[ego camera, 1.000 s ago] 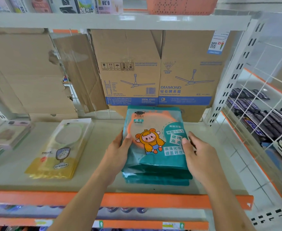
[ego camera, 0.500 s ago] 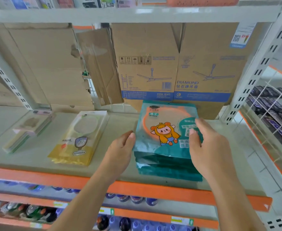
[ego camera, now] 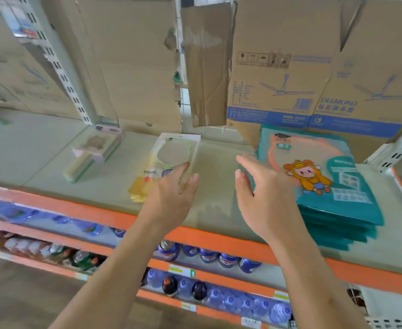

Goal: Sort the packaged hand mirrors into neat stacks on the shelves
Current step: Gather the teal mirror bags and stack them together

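Yellow mirror pack [ego camera: 169, 160]: lies flat on shelf board [ego camera: 215, 148], long axis front to back, top leaning slightly right. Sits just ahead of and partly under left hand [ego camera: 171, 193], the nearer one. Fingers spread and straight, holding nothing; contact with wrapper possible, too blurred to tell. Right hand [ego camera: 261, 198] likewise spread and empty, fingertips at left edge of teal mirror stack [ego camera: 325, 186], well right of yellow pack. Bare board between the two. Pink-green stack [ego camera: 93, 155] farther left. Cardboard boxes [ego camera: 278, 74] close behind, limiting depth; orange rail [ego camera: 76, 205] along front edge.
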### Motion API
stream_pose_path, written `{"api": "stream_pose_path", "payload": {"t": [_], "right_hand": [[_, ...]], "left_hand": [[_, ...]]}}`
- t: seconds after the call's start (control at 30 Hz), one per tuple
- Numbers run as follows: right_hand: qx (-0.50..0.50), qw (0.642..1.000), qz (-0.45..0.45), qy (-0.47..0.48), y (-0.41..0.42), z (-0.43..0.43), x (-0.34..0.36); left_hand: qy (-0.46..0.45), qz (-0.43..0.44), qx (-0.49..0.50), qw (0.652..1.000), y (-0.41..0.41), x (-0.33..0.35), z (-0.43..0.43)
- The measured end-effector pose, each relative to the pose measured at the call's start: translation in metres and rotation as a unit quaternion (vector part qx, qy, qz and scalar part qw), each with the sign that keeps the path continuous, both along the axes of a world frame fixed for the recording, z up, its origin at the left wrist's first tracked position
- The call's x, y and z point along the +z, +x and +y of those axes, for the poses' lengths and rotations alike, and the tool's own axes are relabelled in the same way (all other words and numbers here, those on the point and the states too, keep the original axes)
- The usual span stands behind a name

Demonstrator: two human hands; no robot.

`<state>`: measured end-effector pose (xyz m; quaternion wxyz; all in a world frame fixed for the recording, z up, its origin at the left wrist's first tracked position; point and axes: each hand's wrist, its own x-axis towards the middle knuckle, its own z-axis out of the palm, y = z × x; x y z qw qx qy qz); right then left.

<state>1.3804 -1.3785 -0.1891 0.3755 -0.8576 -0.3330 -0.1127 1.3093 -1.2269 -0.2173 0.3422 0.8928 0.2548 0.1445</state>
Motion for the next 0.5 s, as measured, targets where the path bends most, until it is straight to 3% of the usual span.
{"api": "stream_pose_path", "payload": {"t": [0.23, 0.5], "right_hand": [[0.018, 0.994, 0.070, -0.078, -0.024, 0.067, -0.018], [0.020, 0.982, 0.078, -0.171, -0.056, 0.142, -0.040]], "left_hand": [[0.054, 0.001, 0.038, 0.998, -0.046, -0.007, 0.074], [0.122, 0.044, 0.129, 0.983, -0.094, -0.020, 0.175]]}}
